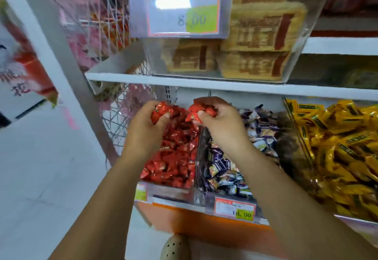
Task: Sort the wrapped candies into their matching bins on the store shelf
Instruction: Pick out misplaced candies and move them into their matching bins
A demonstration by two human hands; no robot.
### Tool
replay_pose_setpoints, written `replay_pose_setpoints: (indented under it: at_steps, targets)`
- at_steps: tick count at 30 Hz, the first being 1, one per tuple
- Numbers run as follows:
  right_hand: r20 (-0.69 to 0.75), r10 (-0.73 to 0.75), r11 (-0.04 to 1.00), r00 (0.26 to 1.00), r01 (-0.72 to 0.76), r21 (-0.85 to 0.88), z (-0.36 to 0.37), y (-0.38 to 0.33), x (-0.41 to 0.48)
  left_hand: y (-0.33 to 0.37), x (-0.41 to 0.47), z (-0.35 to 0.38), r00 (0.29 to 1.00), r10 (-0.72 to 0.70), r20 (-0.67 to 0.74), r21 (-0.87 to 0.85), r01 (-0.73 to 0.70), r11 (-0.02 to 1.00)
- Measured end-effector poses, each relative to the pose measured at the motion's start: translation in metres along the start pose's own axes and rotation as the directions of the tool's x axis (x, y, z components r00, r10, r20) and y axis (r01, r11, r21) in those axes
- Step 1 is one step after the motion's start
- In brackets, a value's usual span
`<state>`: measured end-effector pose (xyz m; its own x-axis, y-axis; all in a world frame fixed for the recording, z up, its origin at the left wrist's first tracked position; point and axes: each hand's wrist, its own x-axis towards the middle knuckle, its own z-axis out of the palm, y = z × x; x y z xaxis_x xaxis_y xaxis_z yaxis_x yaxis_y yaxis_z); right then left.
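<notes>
**Left hand [146, 131] and right hand [222, 126] both clamped on red candies [173, 157]**

Nearest, below both hands, the toe of a perforated beige shoe [176, 246] showed on the floor. Further in, under the right wrist, a price tag [235, 210] sat on the shelf's front edge. Beneath the left forearm lay the red bin [169, 192], a clear box heaped with red candies; under the right forearm the purple-and-white candies [223, 169] filled the next bin, and well right of the right hand the yellow candies [337, 153] filled a third. Over the far end of the red bin the two hands hung apart, side by side, each with fingers curled tight round a bunch of red candies. Left of the left hand stood a wire basket [120, 122]. Above the hands ran a white shelf board [204, 85], carrying a clear box of tan packets [259, 55] with a price label [184, 12] on its front
</notes>
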<state>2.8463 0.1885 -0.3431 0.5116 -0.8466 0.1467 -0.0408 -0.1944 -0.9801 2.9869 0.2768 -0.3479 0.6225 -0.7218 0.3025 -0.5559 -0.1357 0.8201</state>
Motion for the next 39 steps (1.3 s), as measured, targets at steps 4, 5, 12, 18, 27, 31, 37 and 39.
replay_pose_setpoints:
  at_steps: [4,5,12,18,27,31,37,39]
  targets:
    - [0.191,0.0,0.978,0.982,0.039,-0.205,0.014,0.004,0.004,-0.025,0.005,-0.009,0.98,-0.034,0.196,0.063,0.022,0.998]
    - [0.211,0.004,0.979,0.978,0.039,-0.202,0.011,0.003,0.003,-0.026,0.004,-0.01,0.967,-0.068,0.245,0.045,0.059,0.997]
    - [0.113,0.047,0.939,0.993,-0.005,-0.345,-0.056,-0.017,-0.022,0.009,-0.009,0.002,0.956,0.062,0.286,-0.003,-0.063,0.998]
    - [-0.19,-0.001,0.976,0.982,-0.041,-0.216,-0.173,-0.015,-0.052,0.063,-0.043,0.061,0.845,0.238,0.479,0.022,-0.282,0.959]
    - [-0.061,0.191,0.519,0.98,-0.153,-0.841,-0.22,0.04,-0.075,0.101,-0.076,0.145,0.656,0.259,0.709,0.042,-0.406,0.913]
    - [-0.041,0.022,0.17,0.999,-0.045,-0.984,-0.202,0.061,-0.061,0.103,-0.074,0.159,0.609,0.224,0.761,0.093,-0.444,0.891]
    - [-0.25,-0.222,0.129,0.942,-0.226,-0.966,-0.232,0.061,-0.052,0.103,-0.067,0.156,0.596,0.176,0.784,0.121,-0.424,0.898]
    - [-0.259,-0.21,0.162,0.943,-0.228,-0.96,-0.238,0.061,-0.05,0.101,-0.068,0.155,0.597,0.168,0.785,0.122,-0.414,0.902]
